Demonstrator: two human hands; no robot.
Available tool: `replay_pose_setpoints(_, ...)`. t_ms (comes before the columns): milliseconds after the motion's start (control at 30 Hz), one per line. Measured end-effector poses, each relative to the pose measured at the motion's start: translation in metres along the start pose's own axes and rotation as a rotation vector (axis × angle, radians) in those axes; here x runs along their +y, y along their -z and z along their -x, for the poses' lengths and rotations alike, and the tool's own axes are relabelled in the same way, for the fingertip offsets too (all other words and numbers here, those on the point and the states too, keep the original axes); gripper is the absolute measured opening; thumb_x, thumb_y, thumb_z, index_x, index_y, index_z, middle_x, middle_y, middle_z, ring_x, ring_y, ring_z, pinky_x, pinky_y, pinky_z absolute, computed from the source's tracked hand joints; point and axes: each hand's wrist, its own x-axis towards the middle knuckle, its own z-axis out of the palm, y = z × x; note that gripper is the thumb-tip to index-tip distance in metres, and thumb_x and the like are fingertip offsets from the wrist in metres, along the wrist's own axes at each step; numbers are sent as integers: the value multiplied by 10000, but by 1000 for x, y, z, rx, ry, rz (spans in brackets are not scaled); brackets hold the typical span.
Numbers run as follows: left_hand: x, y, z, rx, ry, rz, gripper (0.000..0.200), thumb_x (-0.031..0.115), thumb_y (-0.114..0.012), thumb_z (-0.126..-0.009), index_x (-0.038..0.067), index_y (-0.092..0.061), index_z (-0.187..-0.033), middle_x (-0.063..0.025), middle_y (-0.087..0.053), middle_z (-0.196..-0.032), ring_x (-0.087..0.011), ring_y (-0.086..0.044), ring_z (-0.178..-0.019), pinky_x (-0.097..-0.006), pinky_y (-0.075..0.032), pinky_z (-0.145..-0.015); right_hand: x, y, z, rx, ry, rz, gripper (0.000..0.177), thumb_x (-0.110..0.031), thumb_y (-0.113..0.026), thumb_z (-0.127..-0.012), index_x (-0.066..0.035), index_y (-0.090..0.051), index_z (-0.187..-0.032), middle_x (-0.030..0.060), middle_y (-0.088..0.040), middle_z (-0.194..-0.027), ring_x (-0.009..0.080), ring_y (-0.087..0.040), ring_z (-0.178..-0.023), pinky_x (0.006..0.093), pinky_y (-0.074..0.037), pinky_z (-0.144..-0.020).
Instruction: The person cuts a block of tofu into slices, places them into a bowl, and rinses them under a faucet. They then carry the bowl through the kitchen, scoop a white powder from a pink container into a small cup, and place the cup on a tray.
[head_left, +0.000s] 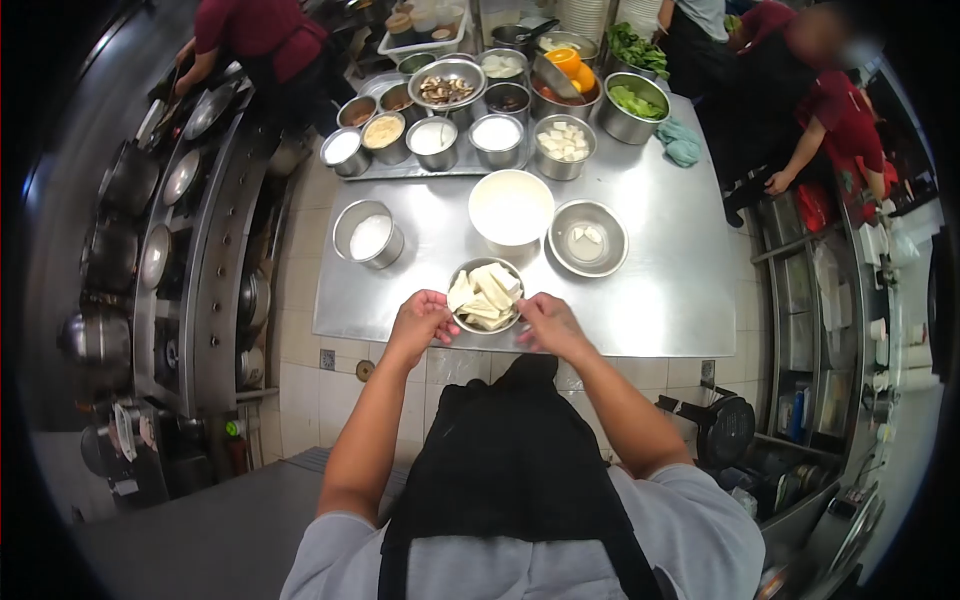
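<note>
A small metal bowl (462, 322) heaped with pale, cream-coloured strips (487, 295) sits at the front of the steel table. My left hand (427, 320) is closed on its left rim, and my right hand (549, 324) pinches the right rim. Just behind it stands a white tub (512, 245), whose inside looks pale. To the right of the tub, a wide metal bowl (612, 262) has a few white pieces (584, 237) at its bottom. Over on the left is a metal pot (382, 262) with something white (371, 236) in it.
Along the back of the steel table (650, 310), a tray (400, 170) bears several metal containers. Mushrooms (446, 90), white cubes (563, 141) and green leaves (638, 101) fill some. A stove (215, 290) lines the left; people in dark red work at both sides.
</note>
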Motion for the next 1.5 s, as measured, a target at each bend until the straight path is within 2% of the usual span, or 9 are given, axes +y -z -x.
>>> replay_pose_setpoints(267, -20, -17, 9, -57, -94, 1, 154, -45, -534, -806, 12, -464, -932, -77, -595, -735, -138, -620, -601, -234, -502, -511, -4, 5, 13, 135, 88, 123, 243, -205, -589, -791, -2, -518, -677, 97, -589, -639, 136, -593, -537, 273, -490, -439)
replay_pose_setpoints(467, -10, -52, 9, -397, -91, -24, 66, 9, -549, -843, 15, -525, -904, -59, -593, -743, -150, -624, -654, -249, -517, -580, 5, 62, 77, 273, 111, 71, 240, -167, -611, -760, -14, -487, -623, 39, -507, -550, 120, -552, -476, 260, -486, -450)
replay_pose_setpoints(567, -26, -90, -24, -136, -383, -512, 184, 155, -608, -879, -5, -524, -917, -71, -597, -746, -140, -619, -650, -245, -515, -575, 5, 103, 115, 392, 69, 125, 242, -152, -613, -765, -7, -488, -617, 31, -492, -548, 118, -547, -481, 257, -483, -454)
replay_pose_setpoints(733, 12, -178, -70, -111, 266, -122, 338, 301, -610, -885, -12, -507, -960, -100, -613, -748, -168, -592, -485, -274, -491, -447, 22, 153, 152, 504, -10, 130, 213, -109, -606, -763, -10, -488, -616, 16, -500, -574, 97, -522, -492, 252, -485, -472)
replay_pose_setpoints(867, 9, -198, -102, 9, 278, -128, 396, 319, -602, -876, -71, -538, -882, -167, -627, -744, -233, -606, -496, -308, -509, -511, 37, 184, 155, 536, 0, -3, 189, -56, -590, -769, -20, -486, -616, 4, -505, -599, 75, -494, -522, 247, -485, -494)
replay_pose_setpoints(1000, 6, -170, -71, 112, -104, -750, 317, 275, -605, -844, -40, -586, -874, -189, -630, -842, -347, -616, -778, -406, -496, -756, 46, 206, 144, 503, 16, -60, 181, -40, -576, -784, -21, -486, -628, 6, -505, -613, 72, -488, -538, 240, -485, -503)
replay_pose_setpoints(1067, -8, -147, -56, 3, -658, -1094, 234, 229, -619, -842, -3, -618, -875, -144, -584, -839, -307, -579, -910, -389, -475, -809, 43, 212, 134, 488, 3, -109, 176, -38, -572, -788, -18, -488, -634, 10, -507, -618, 76, -491, -536, 241, -490, -504)
replay_pose_setpoints(1300, -42, -126, -62, -182, -515, -1159, 134, 107, -519, -872, 9, -577, -802, -149, -545, -937, -324, -527, -909, -417, -455, -792, 34, 227, 104, 376, -1, -84, 167, -51, -575, -790, -3, -510, -644, 36, -534, -623, 96, -524, -520, 253, -505, -488)
replay_pose_setpoints(1500, -28, -144, -67, -110, -850, -1192, 79, 74, -636, -796, 12, -589, -789, -105, -567, -804, -264, -573, -767, -364, -489, -676, 35, 233, 93, 325, 17, -6, 174, -55, -574, -778, -5, -504, -626, 50, -548, -577, 113, -557, -485, 234, -465, -464)
